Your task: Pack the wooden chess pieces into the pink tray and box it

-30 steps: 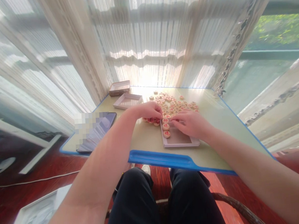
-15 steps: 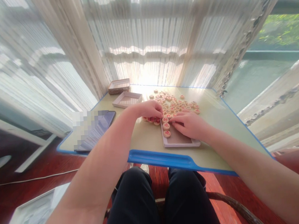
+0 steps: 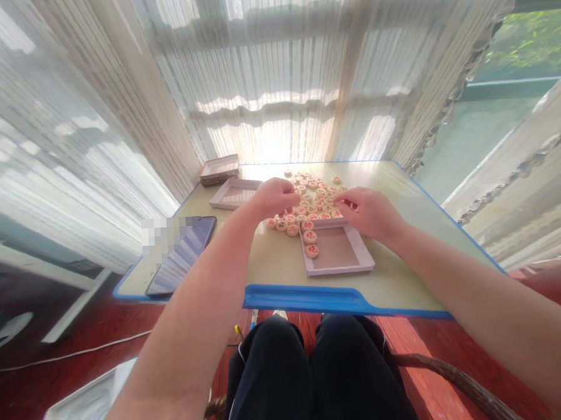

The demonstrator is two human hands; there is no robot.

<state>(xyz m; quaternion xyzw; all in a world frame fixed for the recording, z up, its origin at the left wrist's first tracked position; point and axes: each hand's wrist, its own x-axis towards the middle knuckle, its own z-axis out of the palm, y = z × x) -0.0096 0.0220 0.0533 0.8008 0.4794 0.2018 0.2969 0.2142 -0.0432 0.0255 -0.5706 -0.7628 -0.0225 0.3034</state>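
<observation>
Round wooden Chinese chess pieces [image 3: 312, 184], marked in red or dark characters, lie in a loose heap on the table. In front of them is a shallow open box [image 3: 368, 263], with a column of three red-marked pieces [image 3: 310, 236] along its left side. My left hand [image 3: 276, 196] is over the left of the heap with fingers curled down; what they hold, if anything, is hidden. Beyond the box's far right corner, my right hand [image 3: 367, 208] has its fingers bent together at the heap's right side, and I cannot make out anything in them.
A second shallow box [image 3: 223, 199] lies behind my left forearm, and stacked box parts [image 3: 219, 169] sit at the far left corner. A phone or tablet [image 3: 184, 256] rests at the left. The blue-edged table [image 3: 419, 253] has a pen tray [image 3: 304, 296] at its front.
My right hand has moved from inside the box up to the heap. My left hand has shifted back and left, off the top piece of the column. The view has moved slightly.
</observation>
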